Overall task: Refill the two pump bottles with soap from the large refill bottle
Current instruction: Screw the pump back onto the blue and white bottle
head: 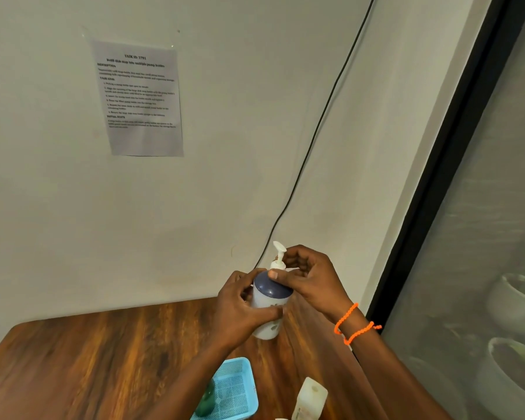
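the left hand [243, 310] grips the pump bottle [270, 301] above the table [103, 353]; the right hand [306, 277] pinches its pump collar. smooth plastic, probably light and slippery, so hold the body firmly.

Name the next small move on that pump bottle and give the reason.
Probably twist the pump collar loose with the right hand while the left hand steadies the pump bottle. The pump head is still seated on the bottle, the right fingers already curl round its neck, and the left hand grips the body above the table. Soap cannot go in until that comes off.
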